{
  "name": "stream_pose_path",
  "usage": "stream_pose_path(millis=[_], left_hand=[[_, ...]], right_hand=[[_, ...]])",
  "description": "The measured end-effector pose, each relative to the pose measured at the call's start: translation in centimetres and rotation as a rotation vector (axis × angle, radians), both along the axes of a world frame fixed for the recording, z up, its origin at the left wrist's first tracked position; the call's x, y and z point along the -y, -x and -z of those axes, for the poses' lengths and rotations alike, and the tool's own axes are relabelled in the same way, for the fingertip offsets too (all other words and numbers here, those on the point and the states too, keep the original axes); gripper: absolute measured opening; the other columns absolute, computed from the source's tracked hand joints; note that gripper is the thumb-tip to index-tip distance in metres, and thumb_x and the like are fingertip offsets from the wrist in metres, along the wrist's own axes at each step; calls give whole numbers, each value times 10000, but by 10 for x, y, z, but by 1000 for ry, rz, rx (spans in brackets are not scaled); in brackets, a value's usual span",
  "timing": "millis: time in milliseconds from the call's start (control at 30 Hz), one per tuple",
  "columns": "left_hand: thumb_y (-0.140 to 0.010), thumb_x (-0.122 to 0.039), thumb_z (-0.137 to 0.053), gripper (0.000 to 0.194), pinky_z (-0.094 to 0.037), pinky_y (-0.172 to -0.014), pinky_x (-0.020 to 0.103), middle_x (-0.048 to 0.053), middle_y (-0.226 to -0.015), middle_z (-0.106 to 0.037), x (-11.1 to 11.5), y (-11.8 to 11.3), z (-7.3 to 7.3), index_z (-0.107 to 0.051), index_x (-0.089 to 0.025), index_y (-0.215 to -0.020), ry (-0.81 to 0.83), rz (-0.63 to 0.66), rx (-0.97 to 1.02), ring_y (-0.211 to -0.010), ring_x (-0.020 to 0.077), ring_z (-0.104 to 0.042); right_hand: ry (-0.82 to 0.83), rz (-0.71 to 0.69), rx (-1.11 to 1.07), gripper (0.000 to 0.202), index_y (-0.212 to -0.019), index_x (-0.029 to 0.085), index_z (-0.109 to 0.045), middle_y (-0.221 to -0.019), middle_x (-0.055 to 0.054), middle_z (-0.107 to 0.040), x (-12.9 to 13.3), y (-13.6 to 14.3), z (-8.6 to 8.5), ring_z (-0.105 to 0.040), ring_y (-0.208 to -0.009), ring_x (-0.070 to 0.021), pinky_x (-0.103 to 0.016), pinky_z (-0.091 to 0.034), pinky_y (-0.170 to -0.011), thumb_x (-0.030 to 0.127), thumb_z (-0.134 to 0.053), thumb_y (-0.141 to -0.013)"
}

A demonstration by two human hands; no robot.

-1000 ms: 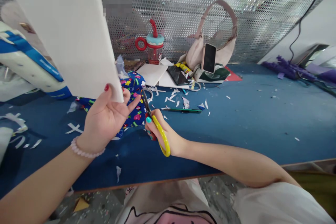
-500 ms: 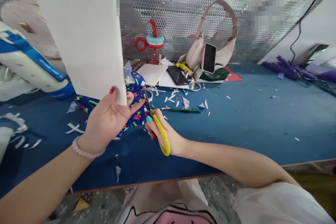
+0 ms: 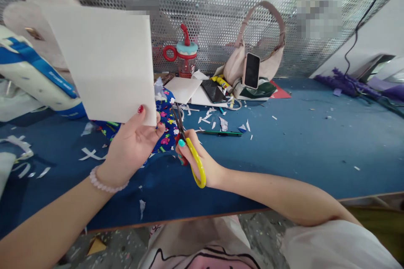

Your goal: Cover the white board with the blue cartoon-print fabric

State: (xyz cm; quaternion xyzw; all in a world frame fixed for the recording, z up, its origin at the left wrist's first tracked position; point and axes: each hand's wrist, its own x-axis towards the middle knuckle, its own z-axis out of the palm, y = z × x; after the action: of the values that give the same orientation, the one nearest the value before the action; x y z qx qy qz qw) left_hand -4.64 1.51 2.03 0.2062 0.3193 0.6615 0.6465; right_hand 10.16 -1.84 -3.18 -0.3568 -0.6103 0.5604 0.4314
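Note:
A large white sheet of paper stands up in my left hand, pinched at its lower right corner between thumb and fingers. My right hand holds scissors with a yellow and a red handle. Their dark blades point up and away, slightly parted, to the right of the sheet, with nothing visible between them. Behind my left hand a blue cloth with a colourful pattern lies on the table.
White paper scraps and a green pen lie on the blue table. Farther back are a red-handled cup, white sheets, a phone and a handbag. A white-and-blue container stands left.
The sheet's top edge has tipped lower and its right edge has shifted right. My left fingers have curled in, away from the scissors. The scissor blades have parted a little.

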Motion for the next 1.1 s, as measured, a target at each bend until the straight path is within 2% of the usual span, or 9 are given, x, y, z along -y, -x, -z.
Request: stream_pose_path(millis=[100,300,433,600,700,833,1100], left_hand=[[-849,-90,-649,123,-562,-570,228,-40,-760,-706,7,-7,3,-668,-211,-835,120,-24,-68,-687,121,-664],[-847,-118,-652,169,-570,-565,212,-19,-773,-695,21,-17,10,-692,-219,-977,74,70,-100,-681,121,-653],[-816,-141,-697,247,-606,-676,235,-8,-923,-722,24,-17,12,-702,-240,-1043,32,88,-119,-876,161,-678],[-811,-181,-710,270,-607,-733,208,8,-1167,-704,25,-19,19,-713,-249,-1072,-20,36,-164,-1066,183,-656],[-790,-215,-741,290,-599,-861,243,14,-1206,-694,26,-20,23,-715,-252,-1077,-46,25,-185,-1175,209,-617],[-764,-259,-769,299,-521,-1058,355,26,-1223,-692,28,-23,26,-722,-260,-1059,-43,10,-216,-1294,259,-540],[-760,-270,-779,326,-468,-1122,405,27,-1305,-649,31,-25,28,-706,-262,-1077,-33,1,-208,-1373,289,-458]], right_hand=[[-28,-2,46,343,-901,257,-265,-722,64,-343,3,1,-6,-325,-604,-124,-293,-322,-549,552,-435,-941],[-92,39,69,279,-901,255,-257,-739,55,-352,8,5,-7,-330,-604,-120,-294,-347,-548,477,-414,-963],[-121,51,54,216,-920,252,-258,-740,57,-344,9,10,-3,-327,-592,-113,-279,-341,-531,417,-388,-968],[-131,75,26,153,-949,249,-267,-741,47,-358,11,15,-1,-362,-597,-123,-296,-374,-555,363,-368,-966],[-122,99,23,168,-938,255,-260,-732,46,-356,11,18,0,-374,-603,-134,-308,-387,-556,383,-366,-962],[-100,121,-8,237,-913,260,-262,-743,44,-360,11,22,1,-381,-610,-137,-320,-408,-573,448,-401,-951],[-38,157,-34,312,-892,262,-280,-737,49,-356,12,27,3,-369,-593,-131,-300,-367,-535,530,-436,-917]])
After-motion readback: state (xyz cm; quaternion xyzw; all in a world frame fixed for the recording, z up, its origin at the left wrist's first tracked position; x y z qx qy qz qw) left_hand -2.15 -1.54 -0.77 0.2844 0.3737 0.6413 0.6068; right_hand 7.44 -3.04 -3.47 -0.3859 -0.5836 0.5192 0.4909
